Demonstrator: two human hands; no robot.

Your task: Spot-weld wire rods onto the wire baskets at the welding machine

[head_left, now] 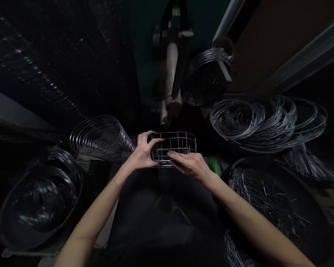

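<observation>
A small wire basket with rounded corners and a grid of thin metal rods is held just in front of my body. My left hand grips its left end, thumb at the near edge and fingers over the far side. Against the near side lies my right hand, its fingers stretched along the wires near the middle. Whether the right fingertips pinch a small piece cannot be made out. Beyond the basket stands a machine with a pale cylindrical arm pointing toward me.
At left is a stack of wire rings, with a tub of shiny wire coils nearer. On the right, wire hoops lie piled above a dark basin holding cut wire rods. More wire rings hang beside the machine.
</observation>
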